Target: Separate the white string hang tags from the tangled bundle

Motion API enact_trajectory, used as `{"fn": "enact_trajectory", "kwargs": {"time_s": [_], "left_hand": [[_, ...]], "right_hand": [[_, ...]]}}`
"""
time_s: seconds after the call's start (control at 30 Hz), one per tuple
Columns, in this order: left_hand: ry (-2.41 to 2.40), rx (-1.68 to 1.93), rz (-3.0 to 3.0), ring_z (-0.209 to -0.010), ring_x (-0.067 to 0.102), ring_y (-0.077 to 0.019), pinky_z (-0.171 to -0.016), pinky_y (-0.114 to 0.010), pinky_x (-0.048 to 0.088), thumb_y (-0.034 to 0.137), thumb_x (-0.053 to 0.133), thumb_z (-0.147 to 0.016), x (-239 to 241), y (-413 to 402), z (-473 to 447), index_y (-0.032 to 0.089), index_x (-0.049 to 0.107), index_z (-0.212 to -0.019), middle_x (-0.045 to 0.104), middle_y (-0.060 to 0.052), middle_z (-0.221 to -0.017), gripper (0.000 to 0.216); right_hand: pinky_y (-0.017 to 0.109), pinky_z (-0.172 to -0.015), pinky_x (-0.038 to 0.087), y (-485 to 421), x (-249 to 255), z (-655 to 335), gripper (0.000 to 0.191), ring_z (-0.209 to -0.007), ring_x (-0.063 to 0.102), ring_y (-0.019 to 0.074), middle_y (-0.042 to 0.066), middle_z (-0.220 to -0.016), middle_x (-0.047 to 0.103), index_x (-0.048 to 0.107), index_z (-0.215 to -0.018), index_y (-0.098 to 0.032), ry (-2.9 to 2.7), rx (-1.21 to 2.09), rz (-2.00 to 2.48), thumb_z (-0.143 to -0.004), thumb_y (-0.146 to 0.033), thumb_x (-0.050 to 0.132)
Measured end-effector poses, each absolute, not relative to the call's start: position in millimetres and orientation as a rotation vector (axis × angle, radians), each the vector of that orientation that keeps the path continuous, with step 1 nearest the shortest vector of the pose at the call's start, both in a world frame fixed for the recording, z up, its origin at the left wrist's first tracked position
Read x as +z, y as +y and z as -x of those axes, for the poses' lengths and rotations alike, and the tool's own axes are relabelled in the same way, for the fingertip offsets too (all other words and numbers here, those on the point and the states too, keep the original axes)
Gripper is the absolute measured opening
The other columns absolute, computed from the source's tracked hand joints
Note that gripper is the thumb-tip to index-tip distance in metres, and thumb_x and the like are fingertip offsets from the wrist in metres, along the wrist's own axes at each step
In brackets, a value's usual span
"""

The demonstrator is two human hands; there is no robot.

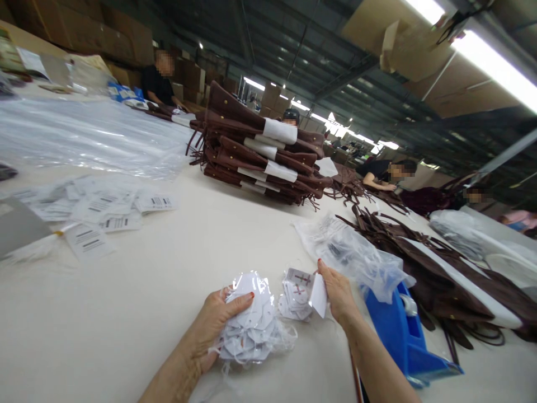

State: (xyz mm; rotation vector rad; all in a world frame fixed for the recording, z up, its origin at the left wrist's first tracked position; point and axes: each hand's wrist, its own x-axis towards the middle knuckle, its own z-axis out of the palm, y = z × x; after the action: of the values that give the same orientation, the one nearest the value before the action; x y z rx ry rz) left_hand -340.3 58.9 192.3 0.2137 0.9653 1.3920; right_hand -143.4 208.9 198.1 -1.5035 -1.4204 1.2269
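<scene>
My left hand (213, 327) is closed around a thick bunch of white paper hang tags (250, 329) with thin strings, held just above the cream table (138, 291). My right hand (338, 294) pinches a single white tag (319, 295) between thumb and fingers. Between the two hands lies a small pile of white tags with red marks (295, 295). A crumpled clear plastic bag (354, 254) lies just beyond my right hand.
A blue tape dispenser (403, 336) stands by my right forearm. Brown bags lie at right (453, 274) and in a stack (262, 151) mid-table. Barcode labels (98, 210) and clear plastic sheets (88, 134) lie at left. Other people work at the far end.
</scene>
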Motion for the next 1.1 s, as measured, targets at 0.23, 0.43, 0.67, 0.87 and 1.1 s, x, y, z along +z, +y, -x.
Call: {"fn": "enact_trajectory", "kwargs": {"time_s": [0.23,0.43,0.67,0.87,1.1], "left_hand": [[0.947,1.399,-0.182,-0.049,0.061,-0.0181,-0.048,-0.029,0.051,0.028,0.075,-0.057,194.6,58.6,340.4,0.01,0.057,-0.086,0.066,-0.006,-0.058,0.038],[0.96,1.418,-0.213,-0.05,0.061,-0.0179,-0.049,-0.028,0.051,0.029,0.073,-0.06,193.1,58.4,339.8,0.009,0.057,-0.082,0.065,-0.007,-0.058,0.033],[0.958,1.417,-0.215,-0.05,0.061,-0.0181,-0.049,-0.029,0.052,0.028,0.073,-0.06,195.5,58.8,338.8,0.01,0.057,-0.08,0.065,-0.006,-0.059,0.032],[0.947,1.424,-0.19,-0.052,0.062,-0.0183,-0.051,-0.03,0.052,0.021,0.074,-0.059,198.5,58.4,339.2,0.01,0.057,-0.082,0.066,-0.006,-0.059,0.03],[0.874,1.342,-0.29,-0.054,0.062,-0.0181,-0.055,-0.03,0.052,0.021,0.076,-0.055,194.9,57.6,335.9,0.009,0.058,-0.093,0.067,-0.006,-0.064,0.043]], "right_hand": [[0.022,-0.046,0.04,197.7,202.5,142.9,0.032,-0.049,0.051,0.0103,-0.001,-0.061,0.059,0.059,-0.07,-0.016,-1.272,1.602,1.354,-0.057,-0.043,0.072],[0.019,-0.048,0.039,194.6,196.9,137.7,0.032,-0.051,0.048,0.0082,-0.003,-0.058,0.056,0.056,-0.061,-0.016,-1.255,1.612,1.303,-0.049,-0.035,0.078],[0.022,-0.046,0.035,191.5,192.0,136.9,0.032,-0.046,0.041,0.0085,-0.005,-0.051,0.048,0.051,-0.058,-0.018,-1.37,1.494,1.384,-0.058,-0.044,0.069],[0.032,-0.06,0.039,183.8,197.0,127.7,0.026,-0.065,0.051,0.0199,0.002,-0.065,0.056,0.061,-0.069,-0.022,-1.617,1.097,1.555,-0.054,-0.041,0.071],[0.032,-0.075,0.039,149.6,232.6,179.7,0.022,-0.085,0.053,0.0204,0.005,-0.091,0.061,0.063,-0.089,-0.023,-2.142,0.712,1.216,-0.074,-0.037,0.057]]}}
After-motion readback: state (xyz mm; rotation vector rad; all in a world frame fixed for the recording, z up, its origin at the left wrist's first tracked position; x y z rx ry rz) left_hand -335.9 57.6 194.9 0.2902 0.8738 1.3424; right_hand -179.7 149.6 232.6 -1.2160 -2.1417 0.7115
